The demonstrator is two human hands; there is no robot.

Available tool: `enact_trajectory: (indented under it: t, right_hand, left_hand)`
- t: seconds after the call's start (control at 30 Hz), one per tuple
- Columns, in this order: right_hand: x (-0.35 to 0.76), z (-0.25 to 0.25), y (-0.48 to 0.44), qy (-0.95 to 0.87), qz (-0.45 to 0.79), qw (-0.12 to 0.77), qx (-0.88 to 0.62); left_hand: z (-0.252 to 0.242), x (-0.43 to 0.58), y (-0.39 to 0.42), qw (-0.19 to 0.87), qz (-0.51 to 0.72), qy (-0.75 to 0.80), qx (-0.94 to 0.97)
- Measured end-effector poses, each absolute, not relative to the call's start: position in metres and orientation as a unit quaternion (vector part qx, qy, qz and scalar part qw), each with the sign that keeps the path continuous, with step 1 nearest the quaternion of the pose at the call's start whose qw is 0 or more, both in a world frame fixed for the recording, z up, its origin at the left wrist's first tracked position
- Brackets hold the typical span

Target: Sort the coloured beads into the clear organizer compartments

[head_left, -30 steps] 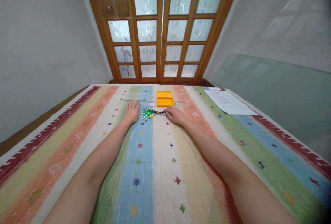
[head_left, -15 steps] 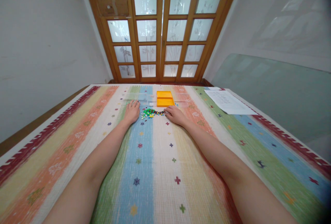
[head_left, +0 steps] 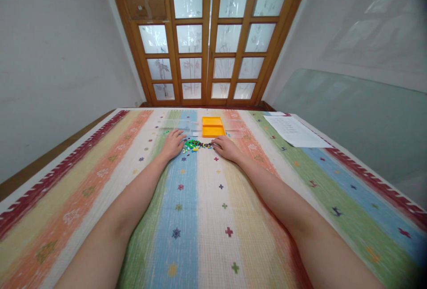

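A loose pile of small coloured pieces (head_left: 192,145), mostly green with dark, yellow, white and blue ones, lies on the striped tablecloth between my hands. At its left edge is my left hand (head_left: 173,143), palm down, with its fingers apart and stretched toward the pile. My right hand (head_left: 226,147) rests at the right edge, beside the dark pieces. Its fingers are curled together, and whatever is at their tips is too small to make out. Behind my left hand lies a clear tray (head_left: 173,124) with a few green pieces (head_left: 166,132) in it.
An open orange box (head_left: 213,122) sits just behind the pile. Right of it is another clear tray (head_left: 236,128), with small blue pieces (head_left: 228,134) near its left end. Printed paper (head_left: 293,131) lies at the table's right side. Wooden glazed doors (head_left: 208,66) stand beyond.
My left hand has moved a little right, from the clear tray toward the pile. Green pieces now show in that tray. The right hand has hardly moved.
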State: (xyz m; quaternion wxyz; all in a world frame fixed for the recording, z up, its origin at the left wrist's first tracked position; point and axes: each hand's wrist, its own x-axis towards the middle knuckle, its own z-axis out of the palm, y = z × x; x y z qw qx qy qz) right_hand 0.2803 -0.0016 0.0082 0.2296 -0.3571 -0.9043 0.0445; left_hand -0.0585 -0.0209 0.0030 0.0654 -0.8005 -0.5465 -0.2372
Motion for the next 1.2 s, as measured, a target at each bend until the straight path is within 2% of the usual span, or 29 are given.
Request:
enact_trajectory:
  t: [0.27, 1.2]
  right_hand:
    - [0.2802, 0.0085, -0.0016, -0.903, 0.046, 0.225, -0.363]
    - [0.2797, 0.0111, -0.0043, -0.903, 0.05, 0.231, -0.358]
  left_hand:
    - [-0.001, -0.0604, -0.0178, 0.009, -0.236, -0.521, -0.821]
    - [-0.0003, -0.0631, -0.0169, -0.019, -0.259, -0.543, -0.798]
